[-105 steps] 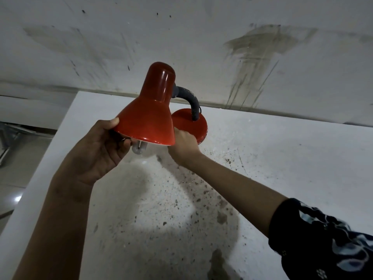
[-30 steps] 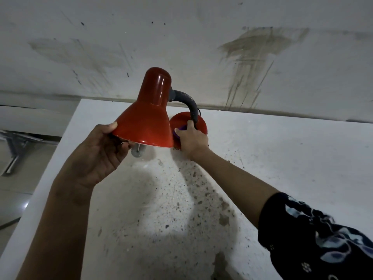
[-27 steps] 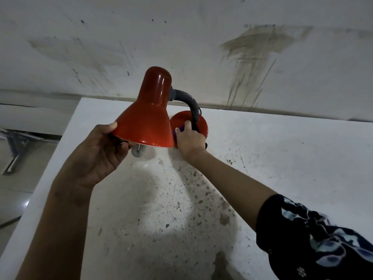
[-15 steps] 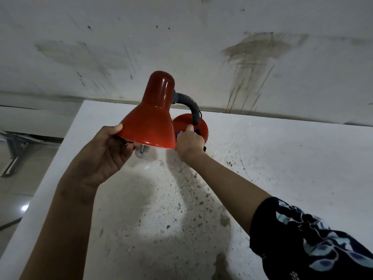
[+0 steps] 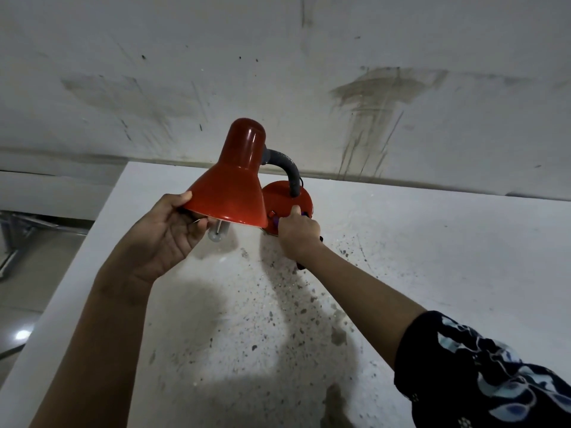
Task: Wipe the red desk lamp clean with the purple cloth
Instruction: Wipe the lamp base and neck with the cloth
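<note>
The red desk lamp (image 5: 230, 186) stands at the back of the white table (image 5: 432, 257), its cone shade tipped toward me on a grey bent neck. My left hand (image 5: 168, 234) grips the shade's lower rim from the left. The round red base sits behind the shade. My right hand (image 5: 298, 233) presses against the front of that base, fingers curled around the purple cloth (image 5: 276, 223). Only small purple bits show beside the fingers. A bulb tip pokes out under the shade.
The tabletop is speckled with dark stains in front of the lamp. A stained white wall (image 5: 370, 97) rises right behind the table. The table's left edge drops to a tiled floor with a metal frame (image 5: 18, 233).
My right hand has slid down from the top of the base, near the neck, to its front lower edge. The left hand keeps its hold on the shade.
</note>
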